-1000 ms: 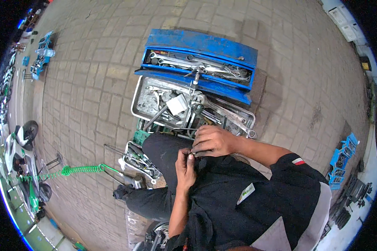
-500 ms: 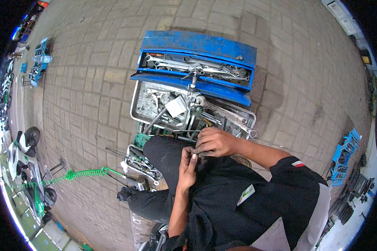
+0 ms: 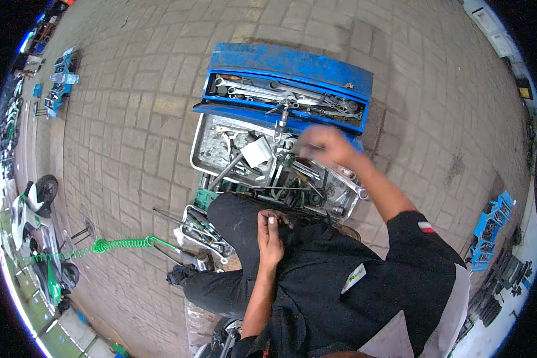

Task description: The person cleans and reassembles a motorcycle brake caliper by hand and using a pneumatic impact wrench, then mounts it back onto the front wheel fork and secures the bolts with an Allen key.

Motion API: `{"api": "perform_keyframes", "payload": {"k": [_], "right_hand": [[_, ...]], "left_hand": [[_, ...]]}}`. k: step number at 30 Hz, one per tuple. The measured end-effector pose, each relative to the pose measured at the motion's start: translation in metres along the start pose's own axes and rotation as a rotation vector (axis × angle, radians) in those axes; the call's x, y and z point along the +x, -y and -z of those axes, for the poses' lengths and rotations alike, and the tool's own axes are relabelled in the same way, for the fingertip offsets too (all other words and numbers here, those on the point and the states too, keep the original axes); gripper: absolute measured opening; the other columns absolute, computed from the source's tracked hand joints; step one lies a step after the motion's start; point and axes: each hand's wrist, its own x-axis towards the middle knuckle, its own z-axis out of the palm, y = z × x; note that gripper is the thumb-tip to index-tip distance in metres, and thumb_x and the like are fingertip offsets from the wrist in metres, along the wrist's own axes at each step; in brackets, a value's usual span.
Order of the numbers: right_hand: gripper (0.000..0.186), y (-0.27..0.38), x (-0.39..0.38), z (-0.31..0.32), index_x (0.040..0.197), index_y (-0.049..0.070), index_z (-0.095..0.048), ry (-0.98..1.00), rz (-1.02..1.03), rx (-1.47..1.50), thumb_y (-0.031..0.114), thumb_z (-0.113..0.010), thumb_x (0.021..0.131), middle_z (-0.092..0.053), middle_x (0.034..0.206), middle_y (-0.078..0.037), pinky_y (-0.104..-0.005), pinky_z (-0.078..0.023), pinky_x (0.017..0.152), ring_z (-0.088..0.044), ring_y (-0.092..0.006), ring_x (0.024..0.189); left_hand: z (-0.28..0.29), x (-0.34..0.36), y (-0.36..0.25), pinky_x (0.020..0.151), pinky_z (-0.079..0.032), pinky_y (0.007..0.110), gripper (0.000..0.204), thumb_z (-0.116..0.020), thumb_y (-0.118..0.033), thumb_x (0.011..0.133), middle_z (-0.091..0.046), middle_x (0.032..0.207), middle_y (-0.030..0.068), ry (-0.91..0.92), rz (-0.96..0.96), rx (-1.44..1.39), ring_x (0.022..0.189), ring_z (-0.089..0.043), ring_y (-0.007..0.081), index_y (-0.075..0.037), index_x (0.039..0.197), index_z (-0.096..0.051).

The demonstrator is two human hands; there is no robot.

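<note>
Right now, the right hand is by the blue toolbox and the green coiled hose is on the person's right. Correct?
Wrong side: the head view shows the green coiled hose on the person's left. The right hand is indeed by the blue toolbox.

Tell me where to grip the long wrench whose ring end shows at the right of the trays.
Probably by its ring end, coming from the right: the long wrench slants out that way, and the right hand overlies tools farther left in this view.
</note>
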Motion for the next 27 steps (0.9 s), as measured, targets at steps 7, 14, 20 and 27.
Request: {"api": "perform_keyframes", "payload": {"k": [7,14,20,27], "right_hand": [[0.023,-0.093,0.02,0.058,0.098,0.013,-0.073,0.049,-0.05,-0.831,0.018,-0.074,0.075,-0.064,0.099,-0.008,-0.0421,-0.047,0.085,-0.061,-0.0289,0.096],[0.021,-0.104,0.031,0.064,0.101,0.012,-0.073,0.001,-0.263,-0.672,0.021,-0.07,0.082,-0.064,0.091,-0.008,-0.045,-0.047,0.087,-0.06,-0.0291,0.098],[0.054,-0.111,0.01,0.13,0.131,0.015,-0.062,-0.483,-0.268,-0.871,0.048,-0.066,0.089,-0.058,0.13,-0.019,-0.0518,-0.039,0.106,-0.048,-0.0403,0.129],[0.089,-0.16,-0.008,0.133,0.159,0.034,-0.01,0.03,-0.521,-0.924,0.077,-0.043,0.088,-0.012,0.161,-0.027,-0.0637,-0.004,0.117,-0.011,-0.0531,0.146]], "left_hand": [[0.025,-0.006,0.003,0.077,-0.048,0.033,0.026,-0.039,-0.031,0.108,-0.055,0.089,0.0085,-0.085,-0.023,0.051,0.081,-0.054,0.0162,-0.007,0.103,-0.043],[0.031,-0.003,0.007,0.075,-0.048,0.031,0.026,-0.041,-0.031,0.108,-0.056,0.093,0.007,-0.142,0.028,-0.003,0.081,-0.053,0.0143,-0.006,0.101,-0.045],[0.028,0.016,-0.002,0.078,-0.045,0.028,0.016,-0.047,-0.02,0.106,-0.057,0.091,0.0031,-0.123,-0.016,0.237,0.081,-0.052,0.0119,-0.005,0.101,-0.05],[-0.012,0.107,-0.049,0.072,-0.051,0.038,0.017,-0.069,-0.014,0.092,-0.066,0.089,0.0165,0.181,-0.315,0.83,0.08,-0.065,0.0329,-0.001,0.099,-0.061]]}}
